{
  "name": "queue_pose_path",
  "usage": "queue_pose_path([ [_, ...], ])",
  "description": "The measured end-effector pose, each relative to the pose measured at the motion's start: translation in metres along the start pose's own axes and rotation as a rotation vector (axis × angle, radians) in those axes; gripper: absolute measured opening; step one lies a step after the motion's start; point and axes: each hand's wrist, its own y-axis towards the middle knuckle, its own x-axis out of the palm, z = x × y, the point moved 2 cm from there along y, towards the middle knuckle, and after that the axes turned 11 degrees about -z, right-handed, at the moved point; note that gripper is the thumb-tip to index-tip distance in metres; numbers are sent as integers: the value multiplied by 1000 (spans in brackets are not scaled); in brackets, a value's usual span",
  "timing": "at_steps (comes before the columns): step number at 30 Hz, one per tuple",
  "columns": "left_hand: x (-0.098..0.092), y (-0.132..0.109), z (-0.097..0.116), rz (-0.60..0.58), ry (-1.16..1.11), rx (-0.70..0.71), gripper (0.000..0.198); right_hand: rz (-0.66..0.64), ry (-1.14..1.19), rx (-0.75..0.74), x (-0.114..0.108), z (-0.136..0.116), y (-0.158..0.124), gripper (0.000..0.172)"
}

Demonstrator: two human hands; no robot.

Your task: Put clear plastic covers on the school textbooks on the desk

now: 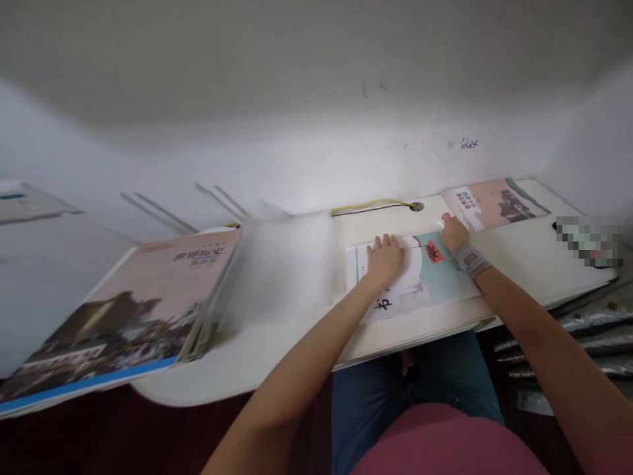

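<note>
A book (420, 287) with a white and teal cover and a red square label lies on the desk before me. My left hand (386, 258) rests on its cover near the upper left part, fingers spread out. At the book's far right corner is my right hand (453, 234), its fingers curled in at the edge; a grey band circles that wrist. Just beyond the right hand, a pink book (497, 203) with a building on its cover lies flat at the back of the desk.
To the left stands a stack of large pink-covered books (133, 303). A blurred whitish panel (281, 270) rises beside it. A yellow cable (370, 203) runs along the wall to a hole (417, 206). A pixelated dark-edged object (588, 241) lies at the desk's right end.
</note>
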Motion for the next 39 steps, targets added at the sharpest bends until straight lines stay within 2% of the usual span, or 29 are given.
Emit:
queue_pose_path([
  [3, 18, 1, 20, -18, -37, -28, 68, 33, -4, -59, -11, -7, -7, 44],
  [5, 28, 3, 24, -6, -59, -43, 69, 52, -18, -167, -13, -25, -21, 44],
  [9, 34, 6, 19, -31, -56, 37, 60, -23, -66, -503, 5, -65, -59, 44],
  [11, 33, 7, 10, -40, -55, 71, 58, -64, -91, -561, 16, -66, -65, 53],
  [13, 31, 7, -3, -40, -67, 57, 58, -86, -108, -531, 22, -49, -59, 58],
  [17, 28, 8, -31, -4, -79, -96, 62, -91, -133, -385, 21, -1, -36, 60],
  [20, 25, 6, -37, 42, -70, -161, 63, -64, -155, -293, 13, 12, -28, 56],
  [25, 5, 0, -33, 82, -38, -159, 53, 21, -186, -209, -8, -8, -22, 41],
  [28, -9, -2, -39, 44, -30, -123, 42, -8, -183, -299, -12, -28, -15, 31],
  [33, -11, 2, -44, -58, -50, 7, 28, -91, -168, -534, 3, -50, -11, 24],
  [36, -6, 4, -49, -63, -57, 6, 29, -75, -152, -558, 13, -48, -11, 28],
  [39, -5, 5, -64, -31, -55, -66, 29, -37, -129, -546, 19, -42, -10, 31],
])
